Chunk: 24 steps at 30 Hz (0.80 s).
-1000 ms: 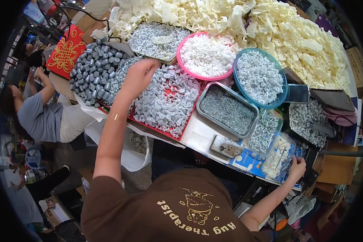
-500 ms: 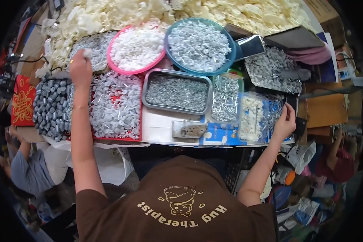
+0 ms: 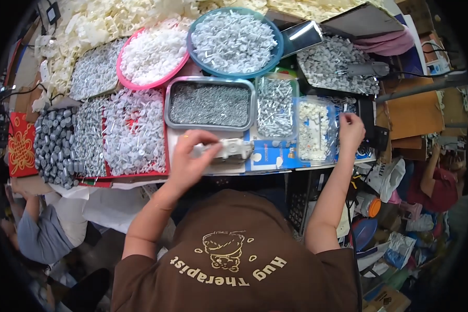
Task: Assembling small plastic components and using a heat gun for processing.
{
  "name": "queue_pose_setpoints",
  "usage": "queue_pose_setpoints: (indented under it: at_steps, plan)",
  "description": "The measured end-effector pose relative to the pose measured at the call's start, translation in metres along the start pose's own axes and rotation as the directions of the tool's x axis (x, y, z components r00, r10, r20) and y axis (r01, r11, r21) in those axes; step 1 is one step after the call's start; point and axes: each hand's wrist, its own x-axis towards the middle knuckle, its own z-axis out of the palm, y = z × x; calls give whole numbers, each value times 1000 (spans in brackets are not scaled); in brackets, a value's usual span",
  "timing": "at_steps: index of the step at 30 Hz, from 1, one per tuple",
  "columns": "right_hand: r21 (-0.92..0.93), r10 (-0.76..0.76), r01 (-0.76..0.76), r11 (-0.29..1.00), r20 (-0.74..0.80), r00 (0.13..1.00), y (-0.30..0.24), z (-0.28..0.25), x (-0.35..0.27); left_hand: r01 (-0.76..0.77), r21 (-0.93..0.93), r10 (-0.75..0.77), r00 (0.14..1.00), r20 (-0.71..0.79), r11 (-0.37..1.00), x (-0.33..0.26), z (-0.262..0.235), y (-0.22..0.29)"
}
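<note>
A small pale grey plastic fixture point(image 3: 229, 150) sits at the near edge of a crowded table point(image 3: 203, 167), gripped from the left by the left hand point(image 3: 190, 158).

The fingers curl closed around the fixture's left end, just below a rectangular metal tray of fine grey parts point(image 3: 210, 103). The right hand point(image 3: 350, 131) rests loosely curled on the edge of a clear plastic bag of white pieces point(image 3: 314, 130); whether it grips anything cannot be told. Beyond stand a blue round bowl of pale parts point(image 3: 234, 40) and a pink one point(image 3: 152, 56).

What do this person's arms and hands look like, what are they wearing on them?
Both forearms are bare from the short sleeves of a brown T-shirt down. The left hand and right hand wear no gloves. No watch or bracelet shows on either wrist; rings are too small to tell.
</note>
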Motion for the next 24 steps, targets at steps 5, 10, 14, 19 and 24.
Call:
queue_pose_setpoints:
  at_steps: [5,10,14,19,24]
  plan:
    - [430,182,-118,895,-111,977,-2,-9,2,-79,288,88,996,-18,954,-4,23,-2]
    - [787,171,-88,611,-22,985,-69,-28,-24,-95,264,98,995,3,960,-3,30,-2]
    - [916,40,-153,371,149,988,-114,-46,-50,-99,303,95,995,27,948,2,33,1]
    - [916,-131,-299,270,342,931,-153,-65,-83,-117,283,106,993,55,952,1,36,3]
    - [894,-278,-248,372,362,890,-163,-54,-106,-119,351,149,987,-60,929,-4,43,5]
